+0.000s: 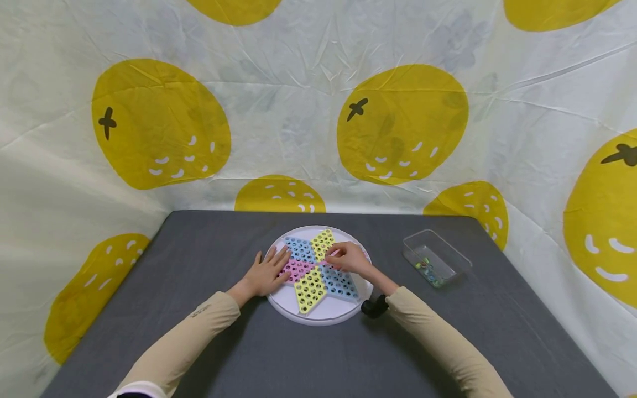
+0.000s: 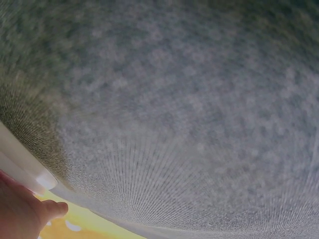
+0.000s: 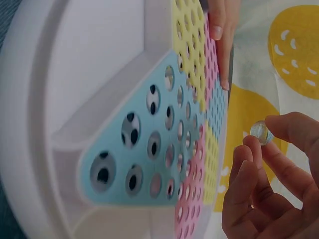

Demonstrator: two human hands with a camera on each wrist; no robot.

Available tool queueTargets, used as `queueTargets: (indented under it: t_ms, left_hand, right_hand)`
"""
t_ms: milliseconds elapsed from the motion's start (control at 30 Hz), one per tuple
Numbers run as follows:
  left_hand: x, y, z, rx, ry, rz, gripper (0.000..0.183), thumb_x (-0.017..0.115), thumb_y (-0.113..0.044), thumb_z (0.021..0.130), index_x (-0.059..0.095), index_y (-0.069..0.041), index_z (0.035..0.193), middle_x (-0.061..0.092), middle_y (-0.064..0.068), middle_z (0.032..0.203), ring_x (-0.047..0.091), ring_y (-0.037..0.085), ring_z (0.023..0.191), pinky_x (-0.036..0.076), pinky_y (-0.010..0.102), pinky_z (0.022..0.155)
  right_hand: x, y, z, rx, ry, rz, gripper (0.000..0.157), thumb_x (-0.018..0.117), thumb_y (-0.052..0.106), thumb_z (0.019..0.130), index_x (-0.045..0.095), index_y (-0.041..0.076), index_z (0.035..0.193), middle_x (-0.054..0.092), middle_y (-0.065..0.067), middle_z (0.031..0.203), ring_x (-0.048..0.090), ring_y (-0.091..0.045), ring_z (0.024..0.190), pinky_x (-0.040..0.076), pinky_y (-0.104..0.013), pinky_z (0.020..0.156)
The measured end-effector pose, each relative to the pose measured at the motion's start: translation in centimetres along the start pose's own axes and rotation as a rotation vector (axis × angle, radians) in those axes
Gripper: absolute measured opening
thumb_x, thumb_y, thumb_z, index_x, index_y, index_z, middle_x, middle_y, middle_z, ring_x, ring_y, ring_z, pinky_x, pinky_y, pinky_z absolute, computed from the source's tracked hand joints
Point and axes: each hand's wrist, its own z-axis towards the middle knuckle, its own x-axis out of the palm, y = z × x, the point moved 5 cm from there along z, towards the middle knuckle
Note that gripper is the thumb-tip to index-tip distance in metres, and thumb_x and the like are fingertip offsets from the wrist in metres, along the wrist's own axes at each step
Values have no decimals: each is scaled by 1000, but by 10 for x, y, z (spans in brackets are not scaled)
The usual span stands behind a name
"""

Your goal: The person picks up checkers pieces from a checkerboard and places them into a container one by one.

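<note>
A round white Chinese checkers board (image 1: 283,301) lies on the grey table, its star of blue, yellow and pink holed sections in the middle. My left hand (image 1: 267,272) rests on the board's left side with fingers spread over the pink and blue parts. Over the right part of the star, my right hand (image 1: 347,258) pinches a small clear marble (image 3: 260,131) between thumb and fingertips. The right wrist view shows the marble held above the board, apart from the holes. Only part of the left hand (image 2: 20,211) shows in the left wrist view.
A clear plastic box (image 1: 450,260) stands on the table to the right, with several glass marbles (image 1: 429,270) at its near left end. A black wrist device (image 1: 375,307) is by the right cuff. Behind the table hangs a white cloth (image 1: 283,127) with yellow fruit prints.
</note>
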Motion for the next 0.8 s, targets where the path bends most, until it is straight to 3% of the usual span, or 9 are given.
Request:
queueTargets:
  t_ms: [300, 533, 800]
  left_hand:
    - [-4, -2, -2, 2, -2, -19, 59, 31, -44, 94, 19, -15, 144, 14, 5, 151, 9, 35, 138, 11, 62, 102]
    - [-2, -2, -2, 6, -9, -6, 59, 30, -44, 94, 20, -14, 143, 15, 5, 151, 10, 35, 138, 12, 62, 102]
    - [-2, -2, -1, -1, 0, -3, 59, 31, -44, 94, 19, -14, 143, 14, 4, 151, 8, 34, 138, 10, 62, 103]
  right_hand:
    - [-19, -11, -13, -13, -36, -29, 22, 65, 22, 81, 67, 6, 96, 61, -11, 75, 51, -13, 52, 45, -26, 47]
    - [-30, -23, -20, 8, -34, -23, 24, 64, 22, 81, 66, 5, 99, 64, -16, 80, 60, -27, 63, 49, -34, 52]
    - [-50, -39, -29, 43, -67, -19, 23, 63, 22, 82, 66, 6, 98, 61, -22, 80, 59, -33, 66, 48, -38, 53]
